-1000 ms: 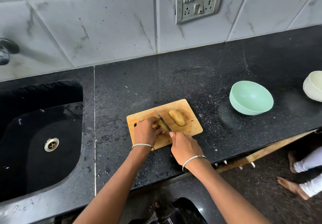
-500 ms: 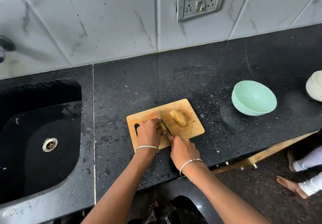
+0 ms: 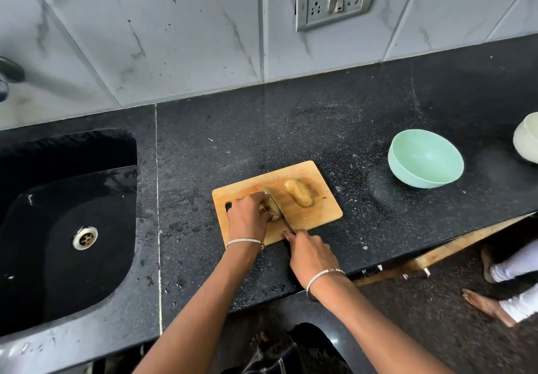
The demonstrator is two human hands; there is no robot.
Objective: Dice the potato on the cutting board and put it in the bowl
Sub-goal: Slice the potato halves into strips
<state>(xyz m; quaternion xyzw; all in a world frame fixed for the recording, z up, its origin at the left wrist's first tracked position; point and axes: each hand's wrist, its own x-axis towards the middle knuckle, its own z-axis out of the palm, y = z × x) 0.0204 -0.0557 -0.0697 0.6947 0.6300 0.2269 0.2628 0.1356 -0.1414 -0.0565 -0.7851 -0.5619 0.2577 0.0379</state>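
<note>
Yellow-brown potato piece point(image 3: 272, 205), centre frame on the pale wooden cutting board point(image 3: 323, 213): the left hand point(image 3: 249, 218) is curling over it, pinning it down. The right hand point(image 3: 311, 254) is gripping the steel knife point(image 3: 279, 213), its blade lying against the piece. A second potato half point(image 3: 300, 196) is lying just to the right. Fingertips are best kept tucked and the slices even. The mint-green round bowl point(image 3: 425, 158) is standing empty, right of frame.
</note>
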